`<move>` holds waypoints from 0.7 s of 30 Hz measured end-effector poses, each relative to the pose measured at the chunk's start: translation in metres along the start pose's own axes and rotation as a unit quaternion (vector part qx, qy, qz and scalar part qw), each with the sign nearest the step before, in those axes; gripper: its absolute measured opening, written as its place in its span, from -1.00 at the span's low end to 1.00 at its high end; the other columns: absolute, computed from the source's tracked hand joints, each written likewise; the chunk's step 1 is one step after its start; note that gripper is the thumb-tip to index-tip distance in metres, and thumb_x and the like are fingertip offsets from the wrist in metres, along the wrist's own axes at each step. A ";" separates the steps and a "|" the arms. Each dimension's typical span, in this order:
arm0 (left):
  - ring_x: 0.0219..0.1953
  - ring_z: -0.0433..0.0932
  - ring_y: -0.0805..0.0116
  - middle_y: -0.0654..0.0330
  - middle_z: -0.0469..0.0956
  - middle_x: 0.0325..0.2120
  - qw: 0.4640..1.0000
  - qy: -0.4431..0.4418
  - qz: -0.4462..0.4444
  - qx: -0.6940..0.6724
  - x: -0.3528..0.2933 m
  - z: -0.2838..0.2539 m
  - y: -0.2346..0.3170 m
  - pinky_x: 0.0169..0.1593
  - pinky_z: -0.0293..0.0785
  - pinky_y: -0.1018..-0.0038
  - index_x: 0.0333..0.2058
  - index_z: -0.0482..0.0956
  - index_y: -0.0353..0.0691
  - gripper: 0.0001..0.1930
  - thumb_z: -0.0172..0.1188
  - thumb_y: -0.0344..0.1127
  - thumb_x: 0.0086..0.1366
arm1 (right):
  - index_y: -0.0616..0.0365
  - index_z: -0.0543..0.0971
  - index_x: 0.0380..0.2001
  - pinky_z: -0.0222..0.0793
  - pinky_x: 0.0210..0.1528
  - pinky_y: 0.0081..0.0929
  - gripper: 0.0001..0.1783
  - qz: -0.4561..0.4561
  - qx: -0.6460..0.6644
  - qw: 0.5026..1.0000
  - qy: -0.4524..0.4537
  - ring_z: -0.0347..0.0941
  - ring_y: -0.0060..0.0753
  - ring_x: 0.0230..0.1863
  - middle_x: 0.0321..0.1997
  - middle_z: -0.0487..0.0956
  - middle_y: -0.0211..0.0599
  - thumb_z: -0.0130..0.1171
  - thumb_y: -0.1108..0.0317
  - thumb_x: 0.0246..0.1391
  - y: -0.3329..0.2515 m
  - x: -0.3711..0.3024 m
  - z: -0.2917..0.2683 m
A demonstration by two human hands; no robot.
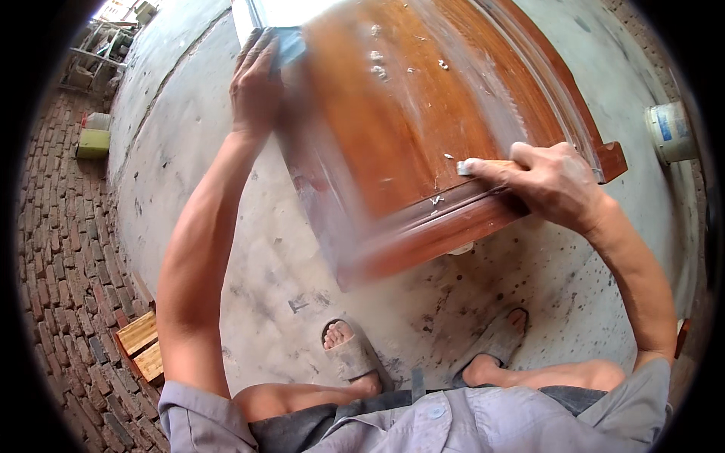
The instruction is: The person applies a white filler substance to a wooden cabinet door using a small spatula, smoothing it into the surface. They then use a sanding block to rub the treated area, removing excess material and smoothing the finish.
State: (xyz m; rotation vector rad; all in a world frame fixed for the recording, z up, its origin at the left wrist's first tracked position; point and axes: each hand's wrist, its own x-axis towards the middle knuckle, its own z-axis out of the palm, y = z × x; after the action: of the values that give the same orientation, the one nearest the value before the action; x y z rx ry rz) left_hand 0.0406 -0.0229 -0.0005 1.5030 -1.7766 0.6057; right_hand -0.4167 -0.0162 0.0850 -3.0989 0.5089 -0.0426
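A brown wooden panel (400,113) with raised mouldings, like a cabinet door, lies before me, tilted in view. White flecks and pale dusty streaks mark its face. At its far left edge is my left hand (257,87), fingers close together over a blue sheet (291,47) pressed against the wood; its thumb is hidden. Over the near right corner, my right hand (555,181) is closed on a small scraper (464,167), its greyish tip showing past the thumb. The tip is at the panel's lower moulding. The panel's left side and near left corner are blurred.
A pale bucket (671,132) stands at the right. Grey concrete floor (264,302) lies around my sandalled feet, bordered by brick paving (68,249) at the left. A slatted wooden piece (140,347) and a yellow-green container (93,143) are also at the left.
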 end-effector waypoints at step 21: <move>0.29 0.56 -0.02 0.00 0.60 0.23 0.996 -0.034 -0.042 -0.067 -0.003 0.006 0.003 0.34 0.47 0.25 0.30 0.56 -0.15 -0.49 0.09 -0.50 0.39 | -0.51 0.55 0.34 0.62 -0.46 -0.33 -0.34 -0.011 -0.033 0.999 0.021 0.58 -0.32 -0.54 -0.41 0.54 -0.41 0.31 0.26 0.16 0.003 0.020 -0.003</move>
State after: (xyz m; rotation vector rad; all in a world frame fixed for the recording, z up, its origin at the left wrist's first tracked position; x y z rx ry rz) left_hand 0.0364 -0.0247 -0.0063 1.5130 -1.7595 0.3886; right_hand -0.3989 -0.0252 0.0886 -3.1742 0.4865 -0.0935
